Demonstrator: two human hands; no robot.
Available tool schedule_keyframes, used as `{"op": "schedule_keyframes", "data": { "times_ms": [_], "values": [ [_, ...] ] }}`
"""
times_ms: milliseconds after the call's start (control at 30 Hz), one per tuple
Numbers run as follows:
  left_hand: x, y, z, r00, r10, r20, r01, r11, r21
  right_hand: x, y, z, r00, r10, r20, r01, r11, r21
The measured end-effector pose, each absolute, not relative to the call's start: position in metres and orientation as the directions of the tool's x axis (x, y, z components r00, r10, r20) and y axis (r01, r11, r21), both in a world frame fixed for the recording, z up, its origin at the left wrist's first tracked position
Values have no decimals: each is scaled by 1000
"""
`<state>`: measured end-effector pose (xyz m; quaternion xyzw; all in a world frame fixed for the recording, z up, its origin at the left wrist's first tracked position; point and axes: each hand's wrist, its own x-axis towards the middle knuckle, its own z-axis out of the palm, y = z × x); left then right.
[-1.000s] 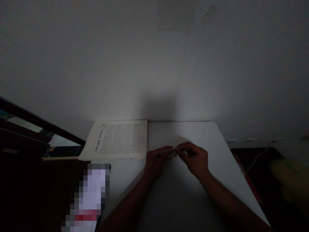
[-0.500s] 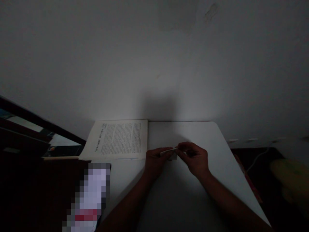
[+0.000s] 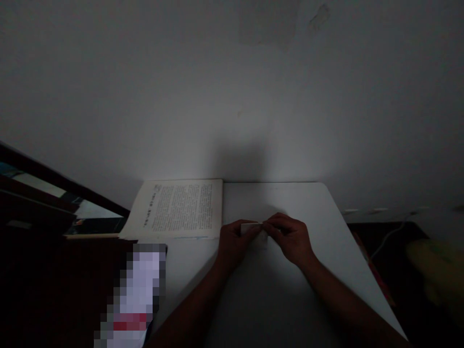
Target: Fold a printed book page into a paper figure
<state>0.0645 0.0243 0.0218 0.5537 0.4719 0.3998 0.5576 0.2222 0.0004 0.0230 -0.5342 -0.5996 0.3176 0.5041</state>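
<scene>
Both my hands meet over the middle of a white table (image 3: pixel 311 270) in dim light. My left hand (image 3: pixel 234 244) and my right hand (image 3: pixel 292 239) pinch a small white folded piece of paper (image 3: pixel 255 232) between their fingertips, just above the tabletop. The fingers of both hands are closed on it. The paper's shape is hard to make out in the dark.
An open book (image 3: pixel 181 209) with printed text lies at the table's back left corner, against the grey wall (image 3: pixel 232 87). A blurred white and red item (image 3: pixel 134 295) sits at the left. Dark furniture stands left, and a cable (image 3: pixel 387 234) runs right.
The paper has turned from an edge-on sliver to a flatter face, and both hands have dropped slightly toward the table.
</scene>
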Motion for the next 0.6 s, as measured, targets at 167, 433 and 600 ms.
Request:
{"op": "schedule_keyframes", "data": {
  "times_ms": [167, 433, 600],
  "values": [
    [57, 28, 21, 310, 947, -90, 224, 19, 974, 230, 0, 23, 19, 975, 222, 304, 206, -930],
    [52, 29, 27, 681, 730, -50, 283, -200, 938, 240, -2, 24, -281, 959, 44, 240, 114, -964],
    [51, 27, 23, 765, 638, -84, 213, -128, 969, 240, -4, 19, -368, 930, -5, 110, 38, -993]
  ]
}}
